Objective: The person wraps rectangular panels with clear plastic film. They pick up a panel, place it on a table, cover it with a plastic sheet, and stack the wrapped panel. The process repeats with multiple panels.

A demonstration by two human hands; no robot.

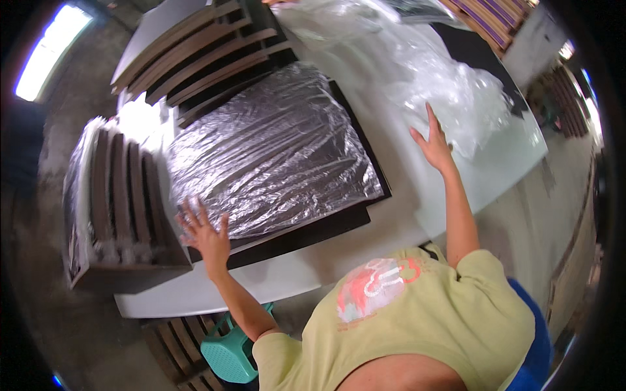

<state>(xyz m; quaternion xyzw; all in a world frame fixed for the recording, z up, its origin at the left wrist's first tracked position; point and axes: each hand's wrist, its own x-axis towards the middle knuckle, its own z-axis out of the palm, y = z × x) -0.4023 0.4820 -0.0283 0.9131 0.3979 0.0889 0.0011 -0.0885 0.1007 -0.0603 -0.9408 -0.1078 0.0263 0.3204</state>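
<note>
A dark flat panel wrapped in shiny clear plastic film (280,153) lies on the white table, with black sheets (313,229) showing under its near and right edges. My left hand (205,234) rests with fingers spread at the film's near left corner. My right hand (433,140) is raised at the right, fingers apart and nothing in them. Close to it lies a crumpled heap of clear plastic film (456,98). Part of a black sheet (479,58) shows beneath that heap.
Stacked dark boards (202,52) stand at the far left. More boards stand on edge in an open box (124,195) beside my left hand. Under the white table's (274,270) near edge are a green stool (228,355) and a wooden pallet (173,348).
</note>
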